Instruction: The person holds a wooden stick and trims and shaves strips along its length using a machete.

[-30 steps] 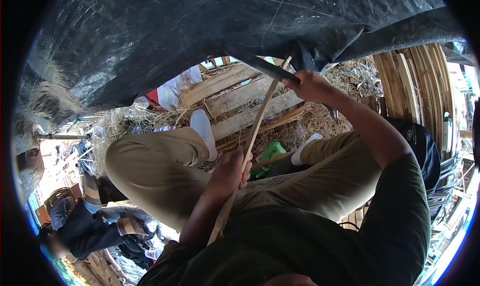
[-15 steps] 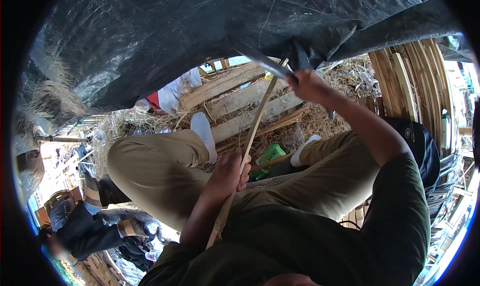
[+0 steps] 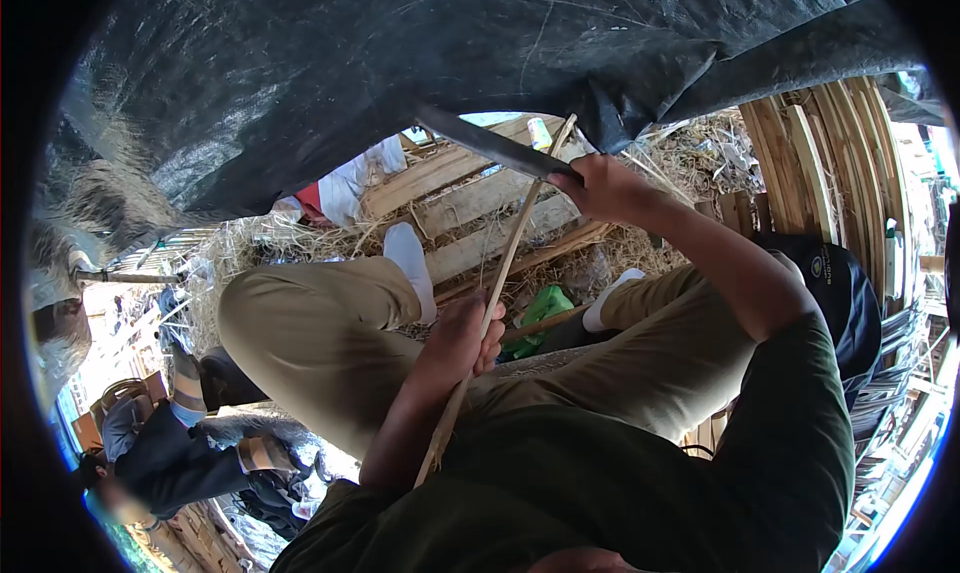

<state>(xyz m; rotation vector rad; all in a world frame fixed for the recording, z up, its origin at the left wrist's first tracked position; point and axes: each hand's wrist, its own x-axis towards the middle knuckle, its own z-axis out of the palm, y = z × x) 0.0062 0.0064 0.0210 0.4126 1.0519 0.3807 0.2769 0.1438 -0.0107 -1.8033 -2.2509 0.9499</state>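
Observation:
My left hand (image 3: 463,341) is wrapped round a long thin wooden strip (image 3: 514,235), which slants from my torso up to the dark sheet. Closed on the handle of a large knife, my right hand (image 3: 603,188) is beside the strip's upper part. The knife's dark blade (image 3: 485,141) points up and left and crosses the strip below its upper tip. Both my legs are bent on either side of the strip.
A dark plastic sheet (image 3: 330,63) hangs overhead. Wooden planks (image 3: 465,180) and straw lie beyond my feet. Stacked boards (image 3: 840,163) and a dark cap (image 3: 835,283) are at the right. Another person (image 3: 185,463) is at the lower left. A green bag (image 3: 540,318) lies between my legs.
My right hand and the knife have moved down along the strip, and the blade now crosses it lower. My left hand has stayed nearly still on the strip.

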